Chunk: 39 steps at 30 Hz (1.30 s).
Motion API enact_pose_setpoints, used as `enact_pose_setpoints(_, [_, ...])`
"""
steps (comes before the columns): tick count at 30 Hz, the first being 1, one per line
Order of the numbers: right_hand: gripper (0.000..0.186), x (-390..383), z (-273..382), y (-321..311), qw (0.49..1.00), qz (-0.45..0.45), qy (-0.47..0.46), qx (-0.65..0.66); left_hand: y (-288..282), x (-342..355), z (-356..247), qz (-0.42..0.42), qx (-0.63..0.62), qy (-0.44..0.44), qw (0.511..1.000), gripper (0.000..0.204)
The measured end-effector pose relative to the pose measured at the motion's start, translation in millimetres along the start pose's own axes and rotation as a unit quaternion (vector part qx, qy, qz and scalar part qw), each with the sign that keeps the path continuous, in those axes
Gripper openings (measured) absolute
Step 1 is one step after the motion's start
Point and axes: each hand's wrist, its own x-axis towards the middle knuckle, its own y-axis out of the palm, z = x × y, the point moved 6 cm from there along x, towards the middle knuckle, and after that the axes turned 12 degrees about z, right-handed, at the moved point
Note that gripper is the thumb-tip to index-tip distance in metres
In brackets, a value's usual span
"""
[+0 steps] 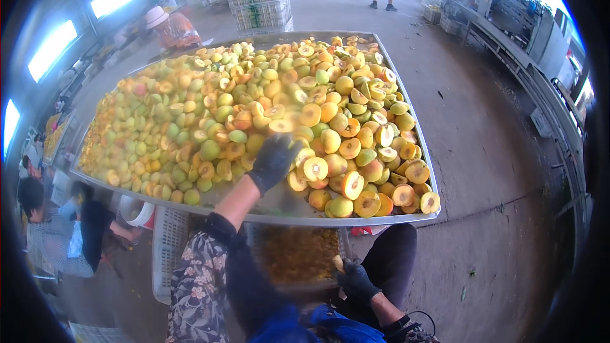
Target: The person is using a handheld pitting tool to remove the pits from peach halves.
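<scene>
Halved yellow peaches [316, 169], several with brown pits or hollows showing, are heaped on a large metal-rimmed table [356, 221] in front of me. My left hand [274, 162], in a dark glove, reaches over the near edge into the heap. Its fingers are apart against the fruit, beside a cut peach half [280, 126]. Lower down, near my knee, my right hand [357, 281] wears a dark glove too. It is closed on a small pale tan object [338, 263], whose kind I cannot make out.
Below the table edge sits a crate [298, 241] with brownish-yellow pieces, beside a white plastic crate [166, 248]. A white bucket [135, 211] and a seated person [63, 228] are at left. Stacked crates [259, 3] stand behind; a metal conveyor frame [521, 63] runs along the right.
</scene>
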Motion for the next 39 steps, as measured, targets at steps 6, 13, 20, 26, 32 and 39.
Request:
enact_pose_setpoints(6, [0.025,14.3,-1.7,1.0,0.996,0.026,0.016,-0.089,-17.8,-75.3,-17.6,-0.1,-0.34,-0.141,0.924,0.046])
enact_pose_setpoints(13, [0.038,-6.5,165.2,-15.7,0.98,-0.071,-0.166,-0.084,-9.4,-155.6,-87.4,-0.042,-0.611,-0.284,0.738,0.033])
enact_pose_setpoints(20, [0.025,20.0,181.1,41.8,0.97,0.044,-0.066,0.231,-14.7,-190.0,-127.3,-0.144,-0.706,-0.218,0.658,0.042])
enact_pose_setpoints(26, [0.037,26.3,179.3,72.4,0.976,0.116,-0.179,-0.05,-54.9,-213.8,-106.2,-0.251,-0.562,-0.137,0.776,0.051])
enact_pose_setpoints(32, [0.038,37.8,149.7,87.2,0.984,0.14,-0.111,0.007,-32.3,-245.0,-103.1,-0.268,-0.609,-0.22,0.714,0.051])
enact_pose_setpoints(39, [0.025,17.0,161.6,96.4,0.978,0.193,-0.062,0.045,4.2,-272.6,-103.5,-0.358,-0.666,-0.266,0.598,0.048])
